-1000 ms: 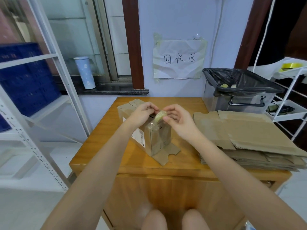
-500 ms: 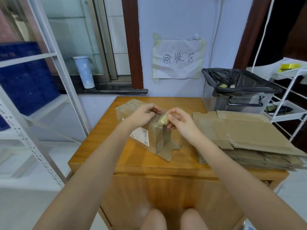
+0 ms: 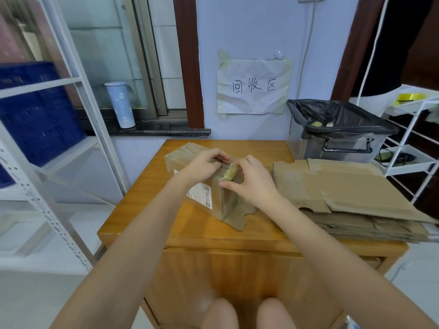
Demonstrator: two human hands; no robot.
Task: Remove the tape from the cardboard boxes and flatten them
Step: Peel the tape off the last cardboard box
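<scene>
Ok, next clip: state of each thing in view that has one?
cardboard box: upright, unflattened, end flap open on the table.
tape wad: bunched, a strip still on the box.
right hand: pinches the wad.
left hand: grips the box top.
flattened cardboard: stacked flat.
bin: open, black-lined, scraps inside.

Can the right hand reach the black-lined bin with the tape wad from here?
Probably yes: the right hand holds the tape wad, and only the low flattened cardboard stack lies before the bin.
</scene>
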